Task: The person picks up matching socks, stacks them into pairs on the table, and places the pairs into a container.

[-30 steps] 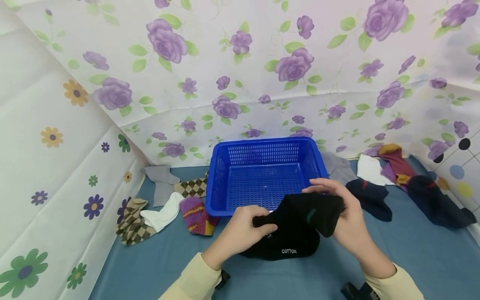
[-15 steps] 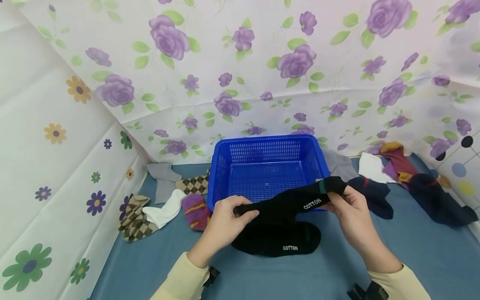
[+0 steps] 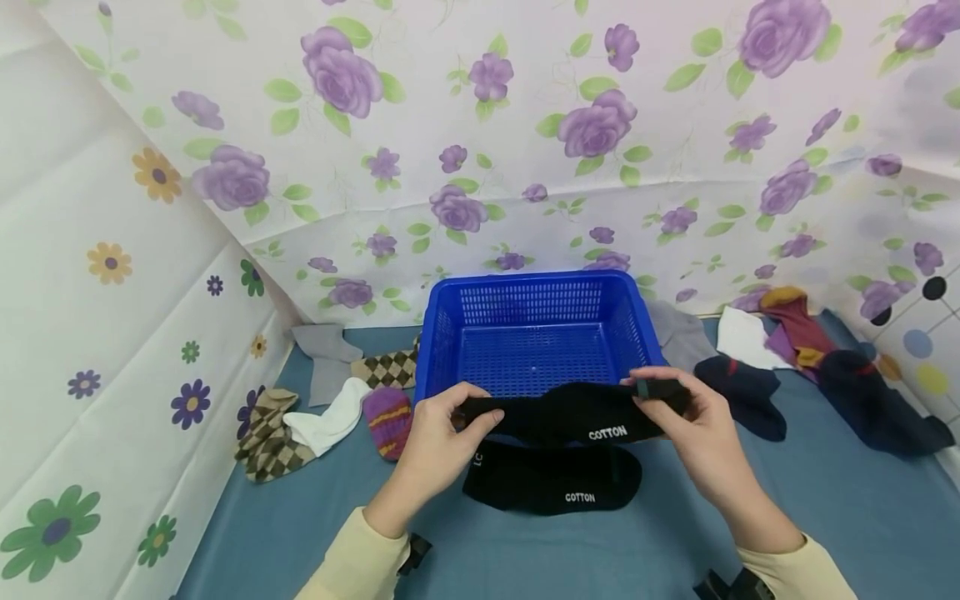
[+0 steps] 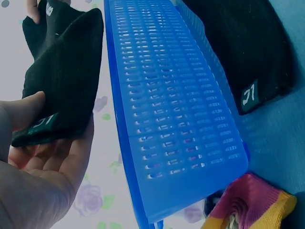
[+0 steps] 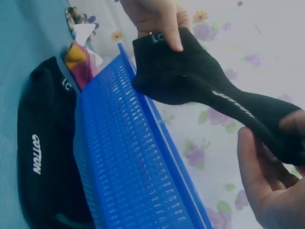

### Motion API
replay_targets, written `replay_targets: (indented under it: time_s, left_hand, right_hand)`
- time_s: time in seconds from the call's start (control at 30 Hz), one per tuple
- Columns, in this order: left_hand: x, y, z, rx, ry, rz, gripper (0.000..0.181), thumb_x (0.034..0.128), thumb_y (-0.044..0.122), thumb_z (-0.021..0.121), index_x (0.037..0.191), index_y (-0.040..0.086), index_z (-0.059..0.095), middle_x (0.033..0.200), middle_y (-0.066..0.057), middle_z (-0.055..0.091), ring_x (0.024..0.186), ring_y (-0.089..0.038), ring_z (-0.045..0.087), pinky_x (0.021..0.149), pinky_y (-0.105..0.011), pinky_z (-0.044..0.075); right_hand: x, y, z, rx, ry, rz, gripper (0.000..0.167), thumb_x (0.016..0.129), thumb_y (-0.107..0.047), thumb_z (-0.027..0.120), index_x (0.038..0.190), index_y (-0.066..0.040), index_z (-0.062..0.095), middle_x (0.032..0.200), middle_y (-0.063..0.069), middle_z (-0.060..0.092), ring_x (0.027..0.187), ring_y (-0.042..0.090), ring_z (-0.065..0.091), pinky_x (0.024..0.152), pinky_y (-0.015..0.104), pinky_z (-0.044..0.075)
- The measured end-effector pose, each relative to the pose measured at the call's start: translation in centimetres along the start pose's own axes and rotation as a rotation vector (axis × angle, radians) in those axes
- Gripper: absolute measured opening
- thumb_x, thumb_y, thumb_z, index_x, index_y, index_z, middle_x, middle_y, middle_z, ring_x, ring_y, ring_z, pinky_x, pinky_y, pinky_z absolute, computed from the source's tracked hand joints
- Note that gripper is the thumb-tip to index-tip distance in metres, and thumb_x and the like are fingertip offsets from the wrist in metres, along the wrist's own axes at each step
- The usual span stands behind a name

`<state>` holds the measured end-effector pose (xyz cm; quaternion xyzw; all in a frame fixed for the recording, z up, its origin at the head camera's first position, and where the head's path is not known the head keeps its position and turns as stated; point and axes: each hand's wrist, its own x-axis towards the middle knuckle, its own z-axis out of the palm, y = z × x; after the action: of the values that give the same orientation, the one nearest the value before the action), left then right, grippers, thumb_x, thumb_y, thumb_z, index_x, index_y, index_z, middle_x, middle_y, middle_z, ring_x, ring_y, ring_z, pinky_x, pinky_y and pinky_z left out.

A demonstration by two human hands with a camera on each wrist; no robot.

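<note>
Between both hands a black sock (image 3: 570, 415) with white "COTTON" lettering is stretched sideways, just in front of the blue basket. My left hand (image 3: 448, 429) pinches its cuff end, thumb on top, where "LC" lettering shows in the left wrist view. The toe end, with a dark green patch, is gripped by my right hand (image 3: 693, 425) between thumb and fingers. A second black sock (image 3: 551, 479), also marked "COTTON", lies flat on the cloth below the held one. In the right wrist view this lying sock (image 5: 47, 143) rests beside the basket.
The blue basket (image 3: 422, 350) stands against the floral backdrop. Left of it lie a grey sock (image 3: 322, 362), checkered socks (image 3: 273, 442), a white sock (image 3: 330, 421) and a purple-yellow sock (image 3: 388, 423). Navy socks (image 3: 742, 396), a white sock (image 3: 750, 337) and a maroon sock (image 3: 798, 325) lie right.
The black sock, bunched and folded over a second ago, is now stretched out level between the hands. My left hand has shifted left, and the right hand now pinches the toe end.
</note>
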<state>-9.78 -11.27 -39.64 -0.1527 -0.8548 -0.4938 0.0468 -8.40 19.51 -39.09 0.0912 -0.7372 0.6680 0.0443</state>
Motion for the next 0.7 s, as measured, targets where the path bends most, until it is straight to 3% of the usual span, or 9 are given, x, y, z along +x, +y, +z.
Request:
replay_targets:
  time_s: [0.1, 0.2, 0.33, 0.4, 0.6, 0.7]
  left_hand:
    - [0.0, -0.2, -0.3, -0.004, 0.003, -0.002, 0.011, 0.0866, 0.035, 0.065, 0.096, 0.029, 0.064, 0.079, 0.010, 0.063, 0.061, -0.009, 0.053, 0.055, -0.024, 0.048]
    - [-0.1, -0.5, -0.5, 0.002, 0.001, -0.012, 0.011, 0.0866, 0.033, 0.066, 0.096, 0.029, 0.065, 0.075, 0.009, 0.060, 0.058, -0.010, 0.048, 0.053, -0.023, 0.044]
    - [-0.5, -1.2, -0.7, 0.029, -0.004, -0.056, 0.012, 0.0851, 0.031, 0.068, 0.096, 0.029, 0.065, 0.062, 0.005, 0.045, 0.053, -0.009, 0.039, 0.050, -0.022, 0.036]
    - [-0.8, -1.6, -0.7, 0.034, -0.013, -0.084, 0.012, 0.0843, 0.032, 0.069, 0.096, 0.030, 0.065, 0.059, 0.003, 0.038, 0.051, -0.009, 0.035, 0.048, -0.021, 0.033]
    - [-1.7, -3.2, -0.6, 0.026, -0.039, -0.138, 0.011, 0.0834, 0.035, 0.069, 0.093, 0.031, 0.065, 0.058, 0.004, 0.036, 0.049, -0.006, 0.033, 0.047, -0.021, 0.032]
    - [-1.9, -4.0, -0.4, 0.052, -0.047, -0.150, 0.010, 0.0827, 0.034, 0.070, 0.090, 0.030, 0.064, 0.058, 0.004, 0.037, 0.049, -0.006, 0.033, 0.047, -0.021, 0.031]
  right_hand:
    - [-0.1, 0.3, 0.0, -0.125, 0.009, 0.018, 0.025, 0.090, -0.016, 0.061, 0.113, -0.005, 0.063, 0.110, 0.006, 0.065, 0.100, 0.011, 0.061, 0.079, 0.021, 0.053]
    - [-0.3, 0.6, -0.1, -0.239, 0.021, 0.045, 0.021, 0.090, -0.023, 0.062, 0.106, -0.010, 0.067, 0.102, 0.001, 0.067, 0.092, 0.009, 0.063, 0.075, 0.019, 0.053]
    - [-0.6, 1.2, -0.3, -0.342, -0.012, 0.116, 0.022, 0.091, -0.032, 0.060, 0.103, -0.016, 0.068, 0.099, 0.000, 0.067, 0.087, 0.007, 0.062, 0.072, 0.021, 0.053]
    - [-0.8, 1.6, -0.4, -0.346, -0.062, 0.152, 0.023, 0.091, -0.034, 0.059, 0.103, -0.016, 0.067, 0.098, 0.003, 0.067, 0.085, 0.007, 0.062, 0.070, 0.023, 0.053]
    - [-1.4, 3.6, -1.0, -0.169, -0.284, 0.306, 0.035, 0.093, -0.033, 0.056, 0.111, -0.004, 0.064, 0.091, 0.013, 0.071, 0.069, 0.022, 0.070, 0.056, 0.038, 0.056]
    - [-1.3, 4.4, -1.2, -0.135, -0.377, 0.372, 0.041, 0.094, -0.038, 0.053, 0.113, -0.003, 0.063, 0.089, 0.014, 0.072, 0.070, 0.028, 0.070, 0.056, 0.041, 0.055]
